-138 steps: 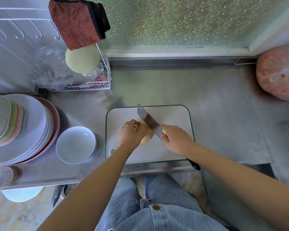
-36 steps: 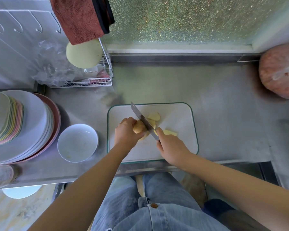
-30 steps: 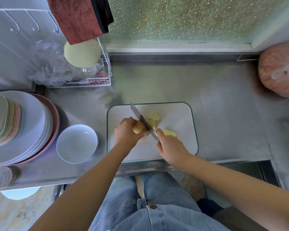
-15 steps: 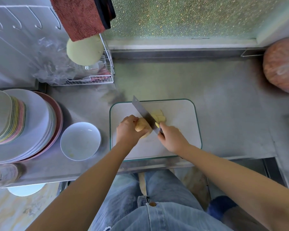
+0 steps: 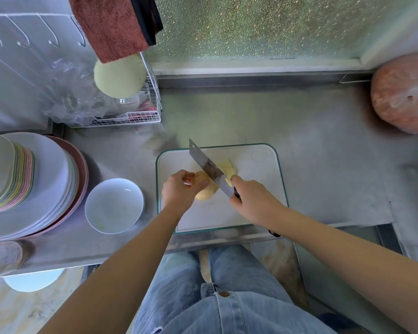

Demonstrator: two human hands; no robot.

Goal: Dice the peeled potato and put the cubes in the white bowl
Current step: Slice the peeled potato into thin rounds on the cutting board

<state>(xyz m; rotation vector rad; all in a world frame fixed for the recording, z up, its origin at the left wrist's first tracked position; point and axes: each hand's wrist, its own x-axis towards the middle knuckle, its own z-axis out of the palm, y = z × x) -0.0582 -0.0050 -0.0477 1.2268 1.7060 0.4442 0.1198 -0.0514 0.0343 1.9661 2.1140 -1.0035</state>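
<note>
On the white cutting board lies the peeled potato, yellow and partly cut. My left hand grips its left end with curled fingers. My right hand holds the handle of a cleaver, whose blade stands against the potato's right side. A few cut slices lie just beyond the blade. The white bowl stands left of the board, with no potato in it.
A tall stack of plates sits at the far left. A wire rack with a green lid and plastic stands behind the bowl. A pink bagged lump lies at the back right. The steel counter's front edge runs just below the board.
Since the first frame the potato has been sliced and cut pieces have gathered right of the blade. Over the last second the cleaver has kept working against the potato; my hands stay in place.
</note>
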